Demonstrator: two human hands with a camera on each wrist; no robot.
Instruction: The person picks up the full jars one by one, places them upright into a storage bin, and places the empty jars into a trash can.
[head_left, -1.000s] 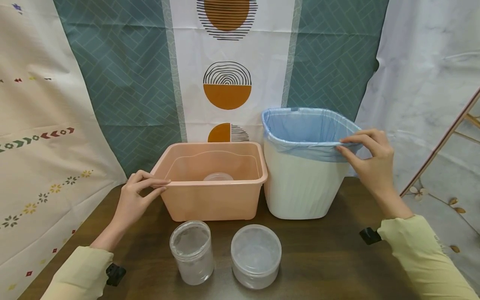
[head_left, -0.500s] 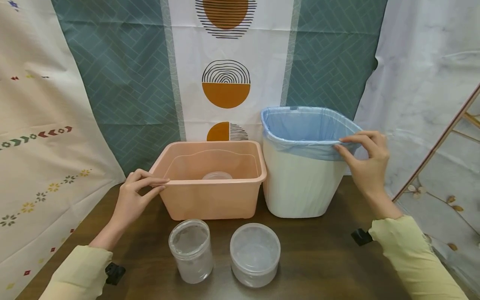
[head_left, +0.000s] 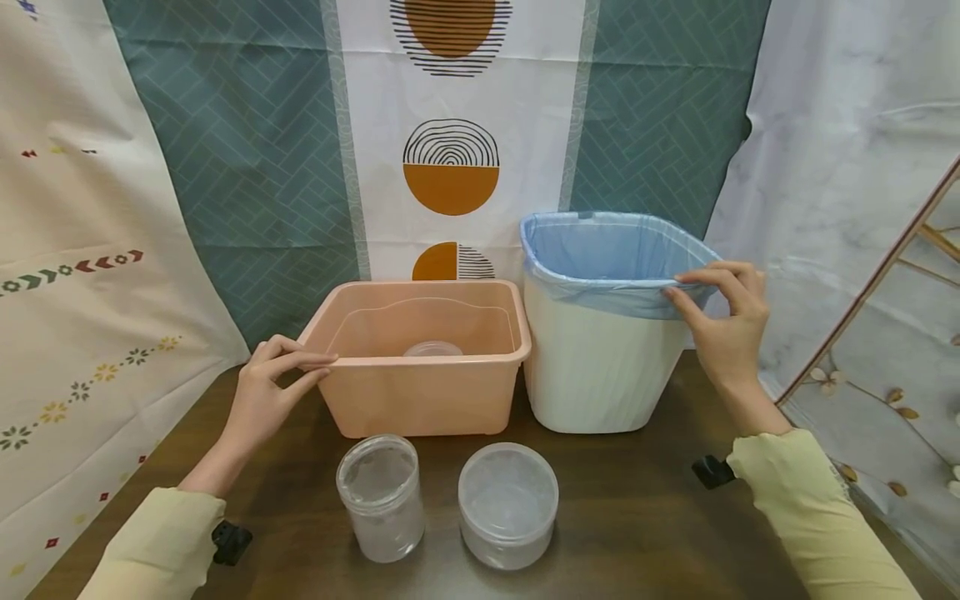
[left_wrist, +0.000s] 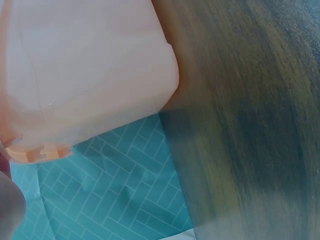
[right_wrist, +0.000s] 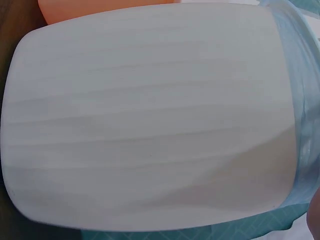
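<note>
Left hand (head_left: 264, 387) pinches the peach tub (head_left: 420, 398) at its rim's eight o'clock, right hand (head_left: 729, 321) the blue liner (head_left: 615, 298) at four.

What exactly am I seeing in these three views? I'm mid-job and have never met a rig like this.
There is no machine here: a person works with two bare hands. The wide picture comes from a camera worn on the head; each close one comes from a camera on a wrist.

On the dark brown wood-grain table stand a peach rectangular plastic tub, a tall white plastic bin lined with a light-blue plastic bag, and, in front, a tall clear round jar and a lower clear round container.

The left hand pinches the tub's front rim near its left corner; the right hand pinches the bag's edge at the bin's rim. The wrist pictures show those two vessels' sides.
</note>
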